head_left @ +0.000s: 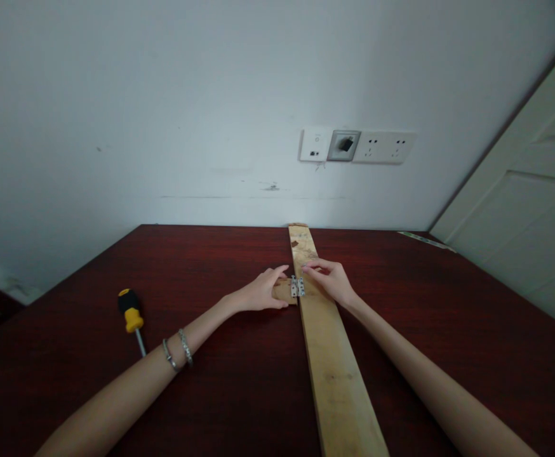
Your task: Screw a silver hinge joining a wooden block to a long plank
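A long wooden board (337,368) runs from the near edge of the view toward the wall. Against its left side lies a small wood block (283,291), and a silver metal hinge (297,287) spans the joint between the two. My left hand (261,290) is closed around the block, thumb on the near side and fingers on the far side. Over the board, just right of the hinge, my right hand (329,279) has thumb and index finger pinched together. Whatever sits between those fingertips is too small to make out.
A yellow and black screwdriver (131,311) lies on the dark red table (211,393) at left, its shaft partly behind my left forearm. At the back right is a thin strip (425,240). Wall sockets (373,147) and a white door (534,190) border the table.
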A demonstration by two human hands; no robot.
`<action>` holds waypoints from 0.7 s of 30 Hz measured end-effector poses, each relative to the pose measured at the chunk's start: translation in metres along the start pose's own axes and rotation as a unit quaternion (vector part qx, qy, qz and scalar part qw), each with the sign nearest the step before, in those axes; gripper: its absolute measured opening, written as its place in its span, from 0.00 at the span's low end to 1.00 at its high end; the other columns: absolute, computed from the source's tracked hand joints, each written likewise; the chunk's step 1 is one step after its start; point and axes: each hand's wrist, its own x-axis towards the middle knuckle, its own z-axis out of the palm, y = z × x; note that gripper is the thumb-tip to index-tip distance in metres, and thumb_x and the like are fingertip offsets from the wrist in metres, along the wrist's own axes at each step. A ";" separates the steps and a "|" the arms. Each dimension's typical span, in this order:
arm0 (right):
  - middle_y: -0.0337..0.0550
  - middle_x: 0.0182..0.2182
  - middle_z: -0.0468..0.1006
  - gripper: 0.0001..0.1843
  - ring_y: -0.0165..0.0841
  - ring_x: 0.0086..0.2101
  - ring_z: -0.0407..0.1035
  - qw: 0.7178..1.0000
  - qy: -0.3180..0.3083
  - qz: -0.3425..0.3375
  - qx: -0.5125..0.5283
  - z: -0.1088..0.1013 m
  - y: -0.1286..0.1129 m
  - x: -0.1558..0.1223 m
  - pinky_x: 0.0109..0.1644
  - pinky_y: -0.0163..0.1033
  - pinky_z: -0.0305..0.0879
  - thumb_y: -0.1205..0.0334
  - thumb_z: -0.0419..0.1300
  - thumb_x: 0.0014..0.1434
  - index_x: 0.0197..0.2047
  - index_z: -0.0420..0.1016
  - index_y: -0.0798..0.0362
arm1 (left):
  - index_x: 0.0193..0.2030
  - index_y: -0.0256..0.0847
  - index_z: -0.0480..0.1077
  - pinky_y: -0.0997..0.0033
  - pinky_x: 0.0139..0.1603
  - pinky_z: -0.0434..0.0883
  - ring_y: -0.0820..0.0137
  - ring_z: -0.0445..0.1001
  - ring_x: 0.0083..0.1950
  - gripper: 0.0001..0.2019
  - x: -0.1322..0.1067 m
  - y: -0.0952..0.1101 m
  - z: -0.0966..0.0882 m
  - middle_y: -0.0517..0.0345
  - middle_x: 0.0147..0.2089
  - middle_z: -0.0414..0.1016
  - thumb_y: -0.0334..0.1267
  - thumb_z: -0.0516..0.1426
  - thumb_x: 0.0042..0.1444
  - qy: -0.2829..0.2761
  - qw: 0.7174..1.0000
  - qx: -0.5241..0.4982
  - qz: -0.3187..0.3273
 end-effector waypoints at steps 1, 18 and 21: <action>0.45 0.30 0.81 0.14 0.36 0.30 0.73 1.000 -0.001 0.000 -0.001 0.000 0.000 0.000 0.35 0.39 0.68 0.51 0.65 0.47 0.31 0.80 0.54 | 0.66 0.39 0.48 0.51 0.60 0.59 0.55 0.64 0.57 0.45 0.000 0.000 0.000 0.42 0.57 0.64 0.40 0.65 0.44 0.000 1.000 -0.001 0.000; 0.43 0.27 0.80 0.14 0.31 0.25 0.70 0.999 -0.030 0.002 -0.018 -0.001 -0.005 -0.002 0.31 0.36 0.65 0.52 0.65 0.47 0.30 0.79 0.55 | 0.67 0.39 0.47 0.52 0.60 0.60 0.56 0.65 0.57 0.46 -0.001 0.003 -0.002 0.43 0.56 0.64 0.38 0.66 0.43 0.010 1.000 -0.006 0.002; 0.43 0.28 0.81 0.12 0.32 0.26 0.71 0.999 -0.041 -0.001 -0.018 -0.002 -0.008 -0.003 0.32 0.37 0.66 0.53 0.65 0.47 0.29 0.79 0.55 | 0.67 0.40 0.47 0.51 0.60 0.60 0.56 0.65 0.57 0.46 -0.001 0.004 -0.002 0.43 0.56 0.64 0.38 0.66 0.43 0.009 1.000 -0.005 0.001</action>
